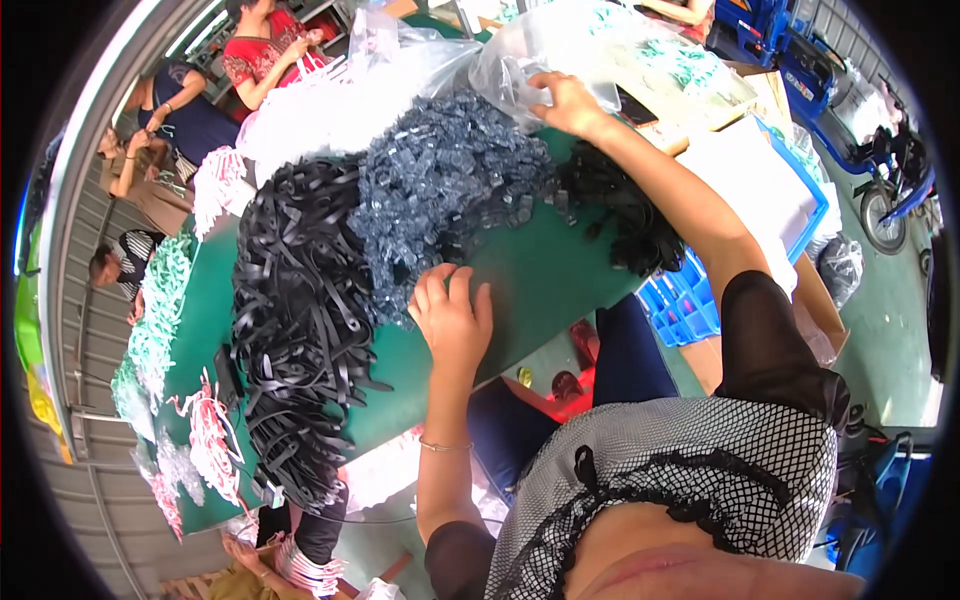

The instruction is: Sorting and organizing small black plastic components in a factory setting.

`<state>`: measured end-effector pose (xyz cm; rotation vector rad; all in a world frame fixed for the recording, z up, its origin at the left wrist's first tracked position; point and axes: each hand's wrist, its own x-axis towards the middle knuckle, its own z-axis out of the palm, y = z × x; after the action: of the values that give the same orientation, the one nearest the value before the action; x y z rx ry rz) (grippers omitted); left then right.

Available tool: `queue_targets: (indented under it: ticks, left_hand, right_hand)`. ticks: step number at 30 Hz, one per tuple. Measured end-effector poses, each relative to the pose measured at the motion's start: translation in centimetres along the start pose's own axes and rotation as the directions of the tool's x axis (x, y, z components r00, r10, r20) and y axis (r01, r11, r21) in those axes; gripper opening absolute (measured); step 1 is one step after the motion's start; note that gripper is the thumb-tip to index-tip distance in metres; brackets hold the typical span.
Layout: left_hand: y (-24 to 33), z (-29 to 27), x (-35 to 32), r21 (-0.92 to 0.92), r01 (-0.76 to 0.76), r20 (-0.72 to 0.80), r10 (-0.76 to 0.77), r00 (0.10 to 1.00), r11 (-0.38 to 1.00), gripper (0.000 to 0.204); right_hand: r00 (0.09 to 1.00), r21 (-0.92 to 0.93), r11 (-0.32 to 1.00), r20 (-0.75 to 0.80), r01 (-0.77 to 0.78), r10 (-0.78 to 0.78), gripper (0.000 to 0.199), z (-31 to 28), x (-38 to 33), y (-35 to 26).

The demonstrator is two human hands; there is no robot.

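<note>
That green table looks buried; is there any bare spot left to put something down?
Yes: bare green tabletop lies between the left hand, the heap of clear grey plastic pieces and the small black pile. The black strap pile crowds the rest.

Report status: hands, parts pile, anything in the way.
Left hand on the edge of the clear parts pile, fingers curled. Right hand gripping the plastic bag. Black straps heaped left of the pile.

My one view: head camera, worn high, looking steeply down over own chest at lower right of frame. Green counter [540, 270] close, tilted across frame centre. Fisheye bends edges; dark rim rings frame. No second view.
</note>
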<state>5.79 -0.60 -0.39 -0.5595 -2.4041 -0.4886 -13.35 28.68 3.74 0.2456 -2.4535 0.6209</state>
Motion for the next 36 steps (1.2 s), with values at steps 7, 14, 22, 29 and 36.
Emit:
queue_targets:
  ticks: [7, 14, 22, 29, 36]
  left_hand:
    - [1.5, 2.9, 6.1, -0.277, -0.117, 0.012, 0.126, 0.992, 0.954, 0.022]
    - [4.6, 9.8, 18.4, -0.623, -0.297, -0.15, 0.263, 0.953, 0.723, 0.011]
    - [2.2, 20.6, 27.6, -0.774, 0.216, 0.285, 0.023, 0.958, 0.595, 0.017]
    - [1.8, 14.3, 27.9, 0.439, -0.097, 0.46, -0.132, 0.878, 0.893, 0.02]
    - [0.7, 16.2, 29.0, -0.364, -0.228, -0.036, 0.231, 0.972, 0.903, 0.009]
  right_hand:
    - [0.932, -0.323, 0.919, 0.205, -0.225, 0.3, 0.054, 2.6, 4.1, 4.1]
    - [0.921, -0.288, 0.952, 0.389, 0.101, 0.021, 0.018, 2.3, 4.5, 4.0]
    - [0.884, -0.058, 0.988, 0.456, 0.143, -0.101, 0.019, -1.1, 2.1, 4.3]
    - [0.804, -0.211, 0.974, 0.562, -0.087, 0.193, 0.02, -3.8, 3.0, 5.1]
    - [0.824, -0.042, 0.993, 0.554, -0.113, 0.118, 0.023, -0.4, 7.2, 3.7]
